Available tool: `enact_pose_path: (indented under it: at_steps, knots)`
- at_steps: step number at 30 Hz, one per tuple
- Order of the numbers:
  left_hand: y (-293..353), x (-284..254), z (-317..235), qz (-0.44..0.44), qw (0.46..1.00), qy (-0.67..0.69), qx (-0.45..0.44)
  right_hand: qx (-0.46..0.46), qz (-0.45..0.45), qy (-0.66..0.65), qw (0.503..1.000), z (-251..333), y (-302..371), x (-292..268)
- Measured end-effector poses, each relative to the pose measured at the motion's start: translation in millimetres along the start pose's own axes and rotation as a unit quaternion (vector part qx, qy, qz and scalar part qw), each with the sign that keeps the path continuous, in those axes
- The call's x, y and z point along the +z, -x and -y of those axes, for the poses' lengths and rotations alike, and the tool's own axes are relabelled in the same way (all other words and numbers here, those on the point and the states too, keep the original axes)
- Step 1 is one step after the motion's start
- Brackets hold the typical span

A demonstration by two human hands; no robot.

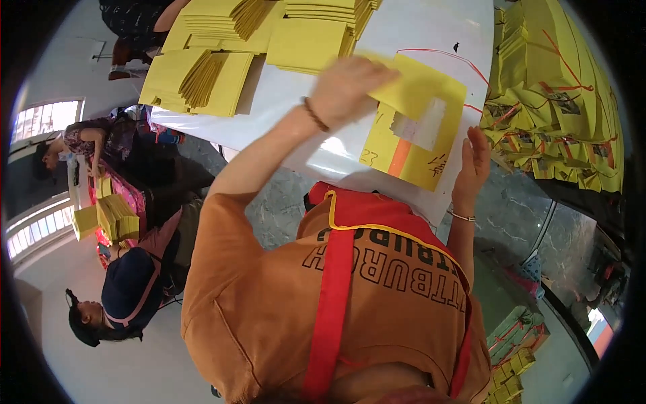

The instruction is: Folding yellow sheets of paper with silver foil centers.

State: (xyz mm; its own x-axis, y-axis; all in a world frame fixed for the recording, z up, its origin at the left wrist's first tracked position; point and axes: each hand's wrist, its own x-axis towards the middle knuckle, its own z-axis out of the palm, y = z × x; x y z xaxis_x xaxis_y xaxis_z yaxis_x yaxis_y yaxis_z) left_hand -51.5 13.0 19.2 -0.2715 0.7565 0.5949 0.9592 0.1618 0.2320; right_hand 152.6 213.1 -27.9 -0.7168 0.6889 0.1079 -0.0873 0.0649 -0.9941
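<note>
On the white table (336,149), in front of me, lies a flat yellow paper piece (441,165) with an orange strip, a pale patch and dark handwriting. My left hand (346,87) reaches across from the left, its fingers curled at a blurred yellow sheet (414,84) that overlaps the far part of that piece. The sheet's edge appears to be between thumb and fingers, though motion smears it. Beside the near right edge, my right hand (474,165) is raised with its fingers stretched out and nothing in them.
Stacks of folded yellow paper (306,44) stand at the table's far left. A red string (444,55) lies behind the work. Tied yellow bundles (552,101) crowd the right side. Two other people sit at the left, near another yellow stack (116,217).
</note>
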Motion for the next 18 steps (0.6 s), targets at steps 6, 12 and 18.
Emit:
enact_pose_path:
  at_steps: [6,12,18]
  knots:
    - [53,-19,106,-0.025,0.966,-0.253,-0.045,0.026,0.042,0.063,0.997,-13,16,3]
    - [82,6,143,0.097,0.963,-0.228,-0.101,0.019,0.051,0.143,0.988,-14,13,8]
    - [85,-1,147,0.237,0.939,-0.221,-0.117,-0.022,0.063,0.185,0.980,-21,11,5]
